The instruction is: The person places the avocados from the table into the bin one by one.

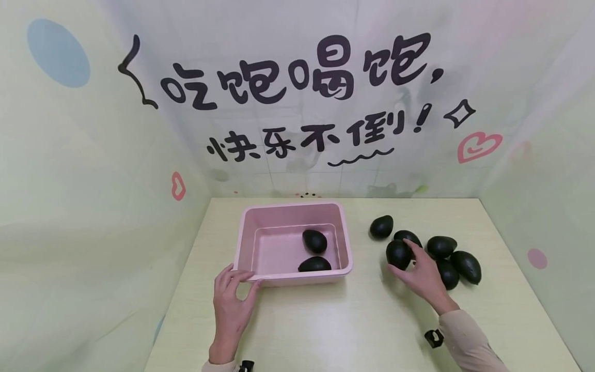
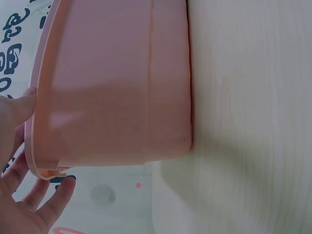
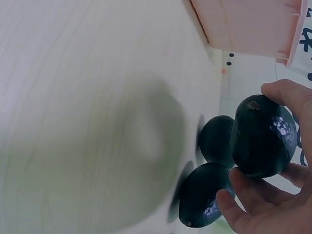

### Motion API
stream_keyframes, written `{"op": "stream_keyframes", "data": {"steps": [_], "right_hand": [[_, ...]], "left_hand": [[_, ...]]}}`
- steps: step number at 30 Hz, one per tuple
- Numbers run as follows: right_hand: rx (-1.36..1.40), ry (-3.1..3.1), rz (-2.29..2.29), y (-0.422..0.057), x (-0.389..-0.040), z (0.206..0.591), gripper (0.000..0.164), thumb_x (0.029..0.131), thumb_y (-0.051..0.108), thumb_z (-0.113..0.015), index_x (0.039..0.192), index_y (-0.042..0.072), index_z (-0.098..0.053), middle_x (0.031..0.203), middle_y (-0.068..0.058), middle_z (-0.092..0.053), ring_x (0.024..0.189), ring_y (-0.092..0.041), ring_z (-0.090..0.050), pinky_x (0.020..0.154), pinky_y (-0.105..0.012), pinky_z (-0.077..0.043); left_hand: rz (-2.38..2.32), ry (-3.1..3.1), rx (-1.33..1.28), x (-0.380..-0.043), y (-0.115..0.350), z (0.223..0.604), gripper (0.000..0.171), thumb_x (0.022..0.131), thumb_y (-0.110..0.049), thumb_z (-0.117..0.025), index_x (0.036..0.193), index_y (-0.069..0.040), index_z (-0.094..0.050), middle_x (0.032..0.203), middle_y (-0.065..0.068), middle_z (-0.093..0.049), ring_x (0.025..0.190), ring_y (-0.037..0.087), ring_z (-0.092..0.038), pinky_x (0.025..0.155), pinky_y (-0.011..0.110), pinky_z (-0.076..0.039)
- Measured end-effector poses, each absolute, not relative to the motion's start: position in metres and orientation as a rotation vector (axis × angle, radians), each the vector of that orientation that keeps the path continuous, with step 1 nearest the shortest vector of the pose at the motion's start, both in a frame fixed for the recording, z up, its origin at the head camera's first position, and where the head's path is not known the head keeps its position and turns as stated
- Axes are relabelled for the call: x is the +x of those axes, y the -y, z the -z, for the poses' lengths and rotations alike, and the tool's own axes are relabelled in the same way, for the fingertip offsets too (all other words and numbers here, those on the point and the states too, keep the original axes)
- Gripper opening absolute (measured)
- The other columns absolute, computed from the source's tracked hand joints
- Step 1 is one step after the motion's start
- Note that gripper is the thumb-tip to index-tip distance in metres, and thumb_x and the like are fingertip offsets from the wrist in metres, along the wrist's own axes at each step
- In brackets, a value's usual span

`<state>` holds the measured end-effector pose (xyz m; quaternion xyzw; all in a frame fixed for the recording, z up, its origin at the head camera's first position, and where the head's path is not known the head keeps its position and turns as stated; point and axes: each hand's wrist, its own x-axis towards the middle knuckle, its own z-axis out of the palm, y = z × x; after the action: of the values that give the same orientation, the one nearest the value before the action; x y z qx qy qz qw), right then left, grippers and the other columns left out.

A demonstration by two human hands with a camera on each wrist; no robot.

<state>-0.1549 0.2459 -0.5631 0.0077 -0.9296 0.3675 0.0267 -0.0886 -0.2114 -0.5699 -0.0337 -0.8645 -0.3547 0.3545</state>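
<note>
A dark green avocado (image 1: 398, 254) is held between the thumb and fingers of my right hand (image 1: 424, 276). In the right wrist view the held avocado (image 3: 264, 136) is raised off the table, with two others behind it. My left hand (image 1: 234, 305) grips the near left corner of a pink plastic bin (image 1: 297, 281), its thumb at the front rim and fingers over the edge. In the left wrist view the thumb (image 2: 24, 106) presses the rim of the bin. Inside the bin lie two avocados, one toward the back (image 1: 315, 241) and one by the front wall (image 1: 315, 264).
Several loose avocados lie on the right of the pale wood table (image 1: 325, 330): one alone (image 1: 381, 227), another behind my right hand (image 1: 409, 237), and a cluster farther right (image 1: 466, 266). A printed cloth (image 1: 297, 175) hangs behind and at both sides.
</note>
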Motion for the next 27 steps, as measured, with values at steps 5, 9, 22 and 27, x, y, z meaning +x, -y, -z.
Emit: {"op": "stream_keyframes", "data": {"steps": [5,9,22,27], "right_hand": [[0.021,2.873,-1.136,-0.247,-0.155,0.561,0.09,0.09,0.041,-0.085,0.159,0.001,-0.042,0.153,-0.032,-0.053,0.123,-0.05,-0.063,0.1,-0.063,-0.057],[0.034,2.864,-1.141,-0.246,-0.155,0.559,0.09,0.09,0.041,-0.085,0.158,0.0,-0.042,0.149,-0.032,-0.056,0.12,-0.048,-0.063,0.099,-0.062,-0.057],[0.061,2.858,-1.15,-0.244,-0.154,0.546,0.089,0.091,0.041,-0.085,0.158,0.0,-0.043,0.147,-0.033,-0.056,0.121,-0.05,-0.065,0.101,-0.064,-0.057],[0.058,2.854,-1.175,-0.242,-0.154,0.542,0.089,0.09,0.041,-0.085,0.158,0.001,-0.043,0.145,-0.033,-0.058,0.12,-0.05,-0.066,0.102,-0.064,-0.057]], "left_hand": [[0.925,2.226,-0.09,-0.088,0.212,0.57,0.03,0.072,-0.001,-0.095,0.096,-0.005,-0.078,0.101,0.013,-0.073,0.128,0.049,-0.059,0.107,0.069,-0.049],[0.923,2.22,-0.09,-0.088,0.212,0.572,0.03,0.071,-0.001,-0.095,0.096,-0.005,-0.078,0.101,0.013,-0.073,0.127,0.049,-0.059,0.106,0.068,-0.049],[0.916,2.216,-0.089,-0.088,0.21,0.57,0.029,0.072,-0.002,-0.095,0.095,-0.004,-0.078,0.1,0.013,-0.073,0.125,0.049,-0.06,0.106,0.065,-0.049],[0.919,2.219,-0.08,-0.088,0.211,0.57,0.03,0.071,-0.002,-0.096,0.095,-0.005,-0.078,0.1,0.013,-0.073,0.125,0.048,-0.06,0.106,0.066,-0.049]]}}
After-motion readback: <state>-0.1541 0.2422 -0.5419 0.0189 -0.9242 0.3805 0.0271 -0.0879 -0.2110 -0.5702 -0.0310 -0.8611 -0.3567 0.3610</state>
